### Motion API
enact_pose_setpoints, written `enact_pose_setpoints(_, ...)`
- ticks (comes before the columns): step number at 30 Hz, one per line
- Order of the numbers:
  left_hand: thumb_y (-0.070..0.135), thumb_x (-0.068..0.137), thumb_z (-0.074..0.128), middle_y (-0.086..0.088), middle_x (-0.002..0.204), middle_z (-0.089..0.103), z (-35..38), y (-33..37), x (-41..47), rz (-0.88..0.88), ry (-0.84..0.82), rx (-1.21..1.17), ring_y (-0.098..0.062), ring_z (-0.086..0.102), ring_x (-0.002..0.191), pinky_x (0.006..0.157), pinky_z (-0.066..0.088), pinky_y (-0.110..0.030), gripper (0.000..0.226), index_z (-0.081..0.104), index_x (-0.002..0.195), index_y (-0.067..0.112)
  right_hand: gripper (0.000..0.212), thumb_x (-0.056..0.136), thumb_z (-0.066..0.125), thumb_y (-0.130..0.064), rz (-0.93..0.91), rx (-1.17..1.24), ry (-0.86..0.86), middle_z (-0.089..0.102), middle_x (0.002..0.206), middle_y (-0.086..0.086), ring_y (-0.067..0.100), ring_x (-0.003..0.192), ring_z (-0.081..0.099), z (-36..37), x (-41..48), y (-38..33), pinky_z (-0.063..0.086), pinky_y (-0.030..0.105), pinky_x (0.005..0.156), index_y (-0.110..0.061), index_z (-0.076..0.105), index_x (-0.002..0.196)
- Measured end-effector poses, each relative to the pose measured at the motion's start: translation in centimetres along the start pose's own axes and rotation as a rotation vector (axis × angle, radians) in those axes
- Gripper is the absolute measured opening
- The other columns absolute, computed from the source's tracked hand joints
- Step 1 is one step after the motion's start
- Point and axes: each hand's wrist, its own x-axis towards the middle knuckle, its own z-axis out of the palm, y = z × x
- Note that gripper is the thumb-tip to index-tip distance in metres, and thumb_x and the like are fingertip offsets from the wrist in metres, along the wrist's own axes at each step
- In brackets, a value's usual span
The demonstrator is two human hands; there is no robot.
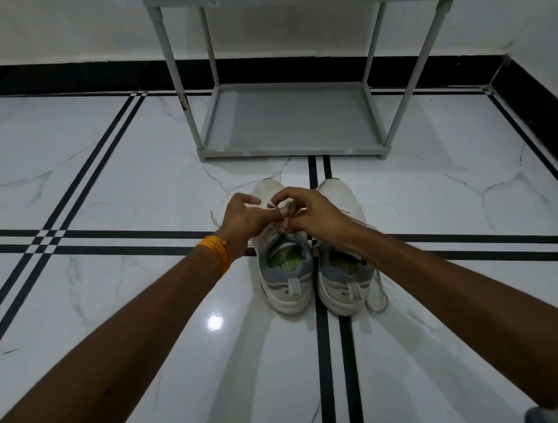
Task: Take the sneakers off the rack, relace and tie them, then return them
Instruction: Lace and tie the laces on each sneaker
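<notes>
Marble floor [92,155] before grey rack [286,117]; both hands' fingers [279,211] pinch left sneaker's [285,272] lace [274,205]

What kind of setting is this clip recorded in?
Most likely a room or entryway in a home. A grey shoe rack stands against a white wall with a black skirting, on a glossy marble-look tile floor. Both hands work a lace on one of two sneakers on the floor.
</notes>
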Motion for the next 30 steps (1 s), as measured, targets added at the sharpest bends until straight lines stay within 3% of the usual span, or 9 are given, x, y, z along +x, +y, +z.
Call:
enact_pose_setpoints(3, 0.018, 0.082, 0.074, -0.025, 0.108, 0.066, -0.2, 0.1, -0.3, 0.115, -0.192, 0.008, -0.039, 0.067, 0.1, 0.086, 0.058, -0.042, 0.039, 0.057, 0.114, 0.004, 0.036, 0.082, 0.068, -0.001, -0.051, -0.059, 0.014, 0.069, 0.092, 0.006, 0.02, 0.086, 0.067, 0.4, -0.3, 0.0, 0.058, 0.035, 0.082, -0.023, 0.064, 0.11)
enact_pose_setpoints(6, 0.017, 0.086, 0.069, -0.024, 0.099, 0.066, 0.5, -0.4, -0.6, 0.243, -0.117, 0.033, -0.038, 0.067, 0.095, 0.089, 0.057, -0.048, 0.017, 0.06, 0.094, 0.005, 0.035, 0.085, 0.065, 0.0, -0.059, -0.059, 0.063, 0.068, 0.092, 0.007, 0.022, 0.086, 0.067, 0.5, -0.8, -0.2, 0.059, 0.035, 0.079, -0.021, 0.058, 0.112)
enact_pose_setpoints(9, 0.024, 0.082, 0.073, -0.017, 0.086, 0.069, 0.8, -1.0, -0.5, 0.366, 0.01, 0.116, -0.033, 0.069, 0.081, 0.079, 0.06, -0.046, 0.021, 0.06, 0.084, 0.008, 0.032, 0.086, 0.063, -0.001, 0.004, 0.023, 0.161, 0.07, 0.092, 0.01, 0.021, 0.083, 0.07, 1.1, -1.3, 0.2, 0.061, 0.04, 0.077, -0.019, 0.049, 0.108)
enact_pose_setpoints(13, 0.028, 0.082, 0.073, -0.002, 0.076, 0.067, 1.2, -0.7, -1.1, 0.655, 0.177, 0.504, -0.017, 0.063, 0.071, 0.067, 0.053, -0.02, 0.019, 0.063, 0.085, 0.012, 0.021, 0.086, 0.067, -0.009, -0.017, -0.136, 0.318, 0.072, 0.095, 0.007, 0.015, 0.083, 0.069, 2.2, -1.7, 0.4, 0.059, 0.032, 0.081, -0.013, 0.064, 0.106)
enact_pose_setpoints(18, 0.024, 0.083, 0.073, -0.009, 0.084, 0.075, -0.3, -0.4, -1.6, 0.829, 0.158, 0.706, -0.022, 0.069, 0.077, 0.077, 0.058, -0.036, 0.018, 0.073, 0.093, 0.009, 0.022, 0.087, 0.065, -0.01, -0.097, -0.257, 0.324, 0.075, 0.097, 0.007, 0.017, 0.084, 0.069, 2.5, -1.8, 0.1, 0.057, 0.032, 0.084, -0.01, 0.071, 0.107)
enact_pose_setpoints(22, 0.013, 0.087, 0.066, -0.012, 0.096, 0.074, -0.1, -0.7, -2.2, 0.901, 0.099, 0.938, -0.026, 0.069, 0.087, 0.084, 0.056, -0.035, 0.019, 0.072, 0.105, 0.009, 0.019, 0.089, 0.06, -0.007, -0.085, -0.309, 0.325, 0.074, 0.099, 0.007, 0.016, 0.085, 0.067, 2.9, -1.7, 0.1, 0.056, 0.03, 0.084, -0.009, 0.071, 0.105)
enact_pose_setpoints(25, 0.007, 0.087, 0.062, -0.014, 0.099, 0.068, 0.0, -1.0, -2.1, 0.95, 0.122, 1.143, -0.027, 0.064, 0.088, 0.077, 0.052, -0.032, 0.023, 0.068, 0.109, 0.007, 0.015, 0.09, 0.059, -0.005, -0.033, -0.2, 0.344, 0.071, 0.094, 0.007, 0.014, 0.08, 0.067, 2.7, -1.7, -0.1, 0.058, 0.031, 0.078, -0.009, 0.064, 0.103)
enact_pose_setpoints(28, 0.009, 0.088, 0.06, -0.014, 0.099, 0.063, 0.4, -0.9, -2.2, 0.876, 0.098, 1.224, -0.026, 0.058, 0.089, 0.073, 0.043, -0.029, 0.019, 0.067, 0.106, 0.006, 0.011, 0.091, 0.061, -0.006, 0.01, -0.072, 0.339, 0.067, 0.091, 0.008, 0.016, 0.081, 0.067, 2.4, -1.9, 0.1, 0.059, 0.034, 0.076, -0.009, 0.056, 0.1)
enact_pose_setpoints(30, 0.015, 0.09, 0.059, -0.013, 0.093, 0.065, 1.1, 0.0, -2.2, 0.695, 0.101, 1.107, -0.026, 0.058, 0.085, 0.071, 0.041, -0.028, 0.016, 0.069, 0.099, 0.006, 0.01, 0.09, 0.063, -0.005, 0.012, -0.04, 0.343, 0.067, 0.092, 0.007, 0.016, 0.083, 0.068, 2.1, -2.1, 0.4, 0.059, 0.034, 0.078, -0.009, 0.058, 0.097)
